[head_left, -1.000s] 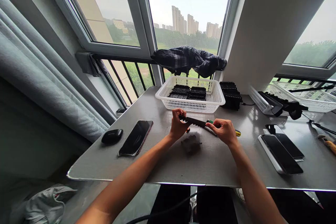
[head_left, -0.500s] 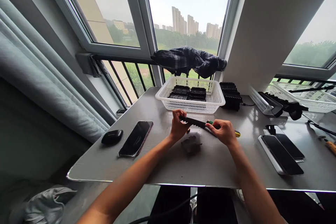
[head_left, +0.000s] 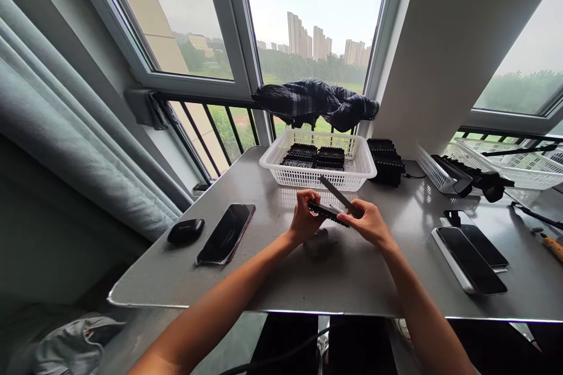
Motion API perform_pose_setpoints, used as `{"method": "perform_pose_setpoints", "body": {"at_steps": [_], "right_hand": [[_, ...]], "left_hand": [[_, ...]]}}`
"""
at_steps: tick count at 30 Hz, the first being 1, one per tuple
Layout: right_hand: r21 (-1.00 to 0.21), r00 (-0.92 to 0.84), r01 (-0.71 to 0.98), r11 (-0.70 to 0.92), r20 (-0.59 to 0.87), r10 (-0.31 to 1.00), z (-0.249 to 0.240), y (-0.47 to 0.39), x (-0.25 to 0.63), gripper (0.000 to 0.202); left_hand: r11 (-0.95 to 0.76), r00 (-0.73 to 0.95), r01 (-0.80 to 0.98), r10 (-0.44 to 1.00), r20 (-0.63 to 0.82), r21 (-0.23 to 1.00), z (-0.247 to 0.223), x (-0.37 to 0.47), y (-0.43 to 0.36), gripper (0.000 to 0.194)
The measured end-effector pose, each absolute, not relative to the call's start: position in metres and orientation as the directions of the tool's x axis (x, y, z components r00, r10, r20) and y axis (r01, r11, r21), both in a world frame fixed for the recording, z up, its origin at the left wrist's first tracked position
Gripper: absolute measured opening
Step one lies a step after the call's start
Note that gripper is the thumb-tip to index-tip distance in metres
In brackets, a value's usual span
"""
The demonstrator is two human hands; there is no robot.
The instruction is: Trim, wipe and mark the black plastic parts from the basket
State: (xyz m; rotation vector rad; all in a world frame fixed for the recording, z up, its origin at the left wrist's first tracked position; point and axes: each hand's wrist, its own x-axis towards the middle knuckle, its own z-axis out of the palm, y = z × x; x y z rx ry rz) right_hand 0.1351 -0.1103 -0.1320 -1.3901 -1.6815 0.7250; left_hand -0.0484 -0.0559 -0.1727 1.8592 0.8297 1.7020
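Both hands meet over the middle of the desk [head_left: 347,287], sharing a black toothed piece [head_left: 326,211] at the centre of the frame.
The left hand [head_left: 305,218] has its grip closed, fingers and thumb pinching the left end of the piece; the right hand [head_left: 366,221] has its grip closed around a flat grey strip [head_left: 336,191] that slants toward the upper left, its thumb at the piece's right end. Just above the hands in the frame sits a white basket [head_left: 319,179] with similar black pieces [head_left: 331,158] inside, and a black stack [head_left: 387,164] stands just beside it, to the right. A dark phone [head_left: 226,234] and a black case [head_left: 186,231] lie at centre left.
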Motion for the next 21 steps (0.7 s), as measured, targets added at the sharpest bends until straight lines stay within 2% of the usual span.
{"method": "perform_pose_setpoints", "body": {"at_steps": [6, 9, 12, 15, 18, 21], "right_hand": [[-0.821, -0.002, 0.527, 0.218, 0.255, 0.967, -0.134, -0.110, 0.138, 0.042], [-0.777, 0.036, 0.591, 0.216, 0.293, 0.955, -0.132, -0.111, 0.135, 0.044], [-0.746, -0.001, 0.626, 0.228, 0.292, 0.957, -0.131, -0.112, 0.130, 0.046], [-0.755, 0.002, 0.621, 0.211, 0.271, 0.963, -0.132, -0.110, 0.132, 0.044], [-0.833, 0.051, 0.531, 0.154, 0.213, 0.976, -0.133, -0.108, 0.137, 0.040], [-0.960, 0.001, 0.276, 0.055, 0.057, 0.998, -0.133, -0.108, 0.140, 0.042]], "left_hand": [[-0.733, 0.051, 0.143, 0.677, 0.734, 0.665, -0.174, -0.050, -0.055, 0.051], [-0.811, 0.117, 0.163, 0.582, 0.805, 0.562, -0.177, -0.048, -0.057, 0.046], [-0.865, 0.203, 0.214, 0.494, 0.845, 0.454, -0.182, -0.045, -0.059, 0.041], [-0.861, 0.180, 0.238, 0.494, 0.850, 0.450, -0.182, -0.046, -0.059, 0.040], [-0.840, 0.049, 0.243, 0.511, 0.858, 0.486, -0.178, -0.052, -0.056, 0.042], [-0.837, -0.050, 0.229, 0.500, 0.865, 0.497, -0.177, -0.057, -0.054, 0.045]]}}
